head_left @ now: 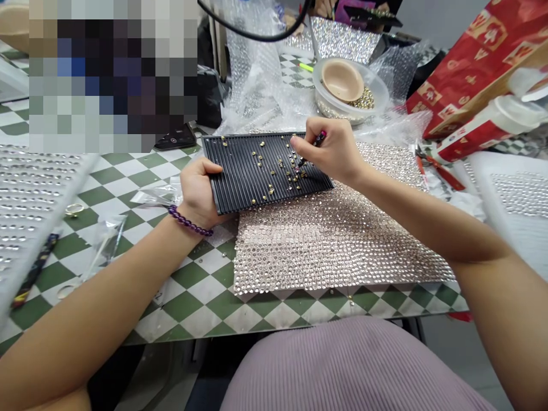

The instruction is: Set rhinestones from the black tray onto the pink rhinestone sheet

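My left hand (199,191) grips the left end of a black ridged tray (240,182), thumb on top, and holds it tilted above the table. Loose gold rhinestones (273,172) lie scattered over the tray's grooves, thickest toward its right half. Between the fingers of my right hand (331,149) is a dark pen-like tool (319,138) with a pink end, its tip down among the stones. Beneath the tray spreads a sheet densely covered with clear rhinestones (299,257); its upper left part is hidden by the tray.
A clear tub (381,94) of gold stones with a beige bowl (342,80) stands behind the tray. Bubble wrap (252,85), a red paper bag (462,63), a cup (483,128) and red-handled pliers (440,168) lie around. Stone-covered sheets (29,205) sit left and right. A person's hands show at the far back.
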A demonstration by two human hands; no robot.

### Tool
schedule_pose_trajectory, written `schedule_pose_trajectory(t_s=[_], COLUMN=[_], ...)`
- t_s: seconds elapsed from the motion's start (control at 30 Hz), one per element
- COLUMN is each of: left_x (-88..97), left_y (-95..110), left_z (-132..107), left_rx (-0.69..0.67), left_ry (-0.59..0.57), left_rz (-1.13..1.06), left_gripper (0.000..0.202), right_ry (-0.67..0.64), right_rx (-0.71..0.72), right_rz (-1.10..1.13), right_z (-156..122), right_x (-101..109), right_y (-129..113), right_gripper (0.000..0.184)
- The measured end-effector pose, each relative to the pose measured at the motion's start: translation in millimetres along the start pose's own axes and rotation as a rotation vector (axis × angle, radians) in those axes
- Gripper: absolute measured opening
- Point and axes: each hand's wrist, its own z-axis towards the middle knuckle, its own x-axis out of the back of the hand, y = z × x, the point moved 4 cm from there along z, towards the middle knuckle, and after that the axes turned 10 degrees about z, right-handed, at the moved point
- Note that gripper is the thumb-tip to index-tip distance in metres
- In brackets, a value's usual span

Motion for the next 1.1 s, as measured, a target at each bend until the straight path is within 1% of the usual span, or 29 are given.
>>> schedule_pose_trajectory(t_s=[0.1,0.27,0.4,0.5,0.6,0.7,0.73,0.8,0.83,0.9,1.0,1.1], left_x=[0.3,1.3,1.9,0.7,-0.4,-0.6,-0.7,-0.8,-0.7,-0.5,-0.8,-2.2], left_y=[0.6,-0.1,-0.4,-0.9,-1.0,0.0,0.1,0.1,-0.1,-0.4,0.0,0.7], left_z=[0.6,1.6,1.8,1.0,0.2,0.4,0.8,1.8,2.3,3.1,2.8,0.4], left_rx=[-0.017,-0.019,-0.035,-0.017,0.007,-0.011,-0.018,-0.039,-0.044,-0.052,-0.063,-0.044], left_ry=[-0.006,-0.031,-0.023,-0.008,0.02,0.035,0.027,0.009,0.001,-0.011,-0.011,0.016], left_rz=[-0.002,0.001,0.009,0.015,0.014,0.016,0.014,0.003,-0.002,0.0,0.013,0.03], left_gripper=[0.024,0.021,0.021,0.021,0.022,0.023,0.023,0.023,0.023,0.025,0.026,0.028], right_ry=[0.026,0.008,0.01,0.011,0.076,0.15,0.128,-0.023,-0.111,-0.192,-0.204,-0.195], right_rx=[0.014,0.01,0.004,0.009,0.036,0.083,0.094,0.104,0.086,0.065,0.071,0.111], right_rz=[-0.005,-0.014,-0.017,0.0,0.028,0.074,0.102,0.17,0.195,0.208,0.177,0.159], right_z=[0.3,0.3,-0.1,1.6,-0.5,-17.0,-26.1,-47.6,-59.1,-79.6,-96.9,-99.9], right_x=[0.6,-1.5,-3.9,-4.8,3.3,18.8,22.4,23.9,22.8,21.6,19.0,15.9], right_y=[-1.7,-2.6,0.0,-0.4,-9.6,-29.1,-36.0,-47.6,-50.7,-52.7,-49.9,-48.0], right_gripper=[0.042,0.043,0.043,0.042,0.042,0.041,0.041,0.04,0.04,0.039,0.037,0.038])
